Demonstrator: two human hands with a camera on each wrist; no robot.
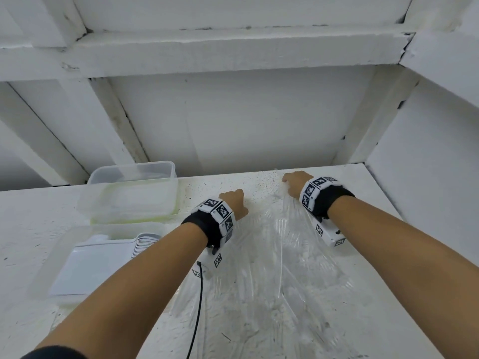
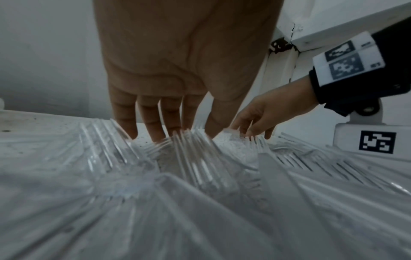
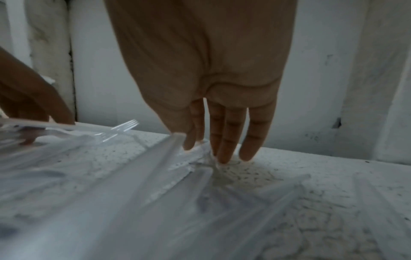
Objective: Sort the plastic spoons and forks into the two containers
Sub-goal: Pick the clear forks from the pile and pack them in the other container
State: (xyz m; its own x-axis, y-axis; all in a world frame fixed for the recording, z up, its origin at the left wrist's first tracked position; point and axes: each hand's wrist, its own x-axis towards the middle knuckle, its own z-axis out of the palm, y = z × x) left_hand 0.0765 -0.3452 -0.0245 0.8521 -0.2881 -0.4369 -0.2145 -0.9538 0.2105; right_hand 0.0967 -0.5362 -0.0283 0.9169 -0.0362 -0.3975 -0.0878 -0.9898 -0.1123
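A heap of clear plastic forks (image 1: 280,270) lies spread over the near and middle part of the white desk (image 1: 363,193); spoons cannot be told apart in it. At the near left sits a clear container (image 1: 85,263) with stacked white pieces inside. Beyond it stands a second clear container (image 1: 132,193) at the far left. The left hand (image 1: 233,203) reaches down into the heap with straight, spread fingers (image 2: 131,119), tips touching fork heads and gripping nothing. Farther right, the right hand (image 1: 295,181) also has its fingers (image 3: 224,137) extended, tips pressing the far edge of the heap against the desk. A white wall (image 1: 233,112) rises behind.
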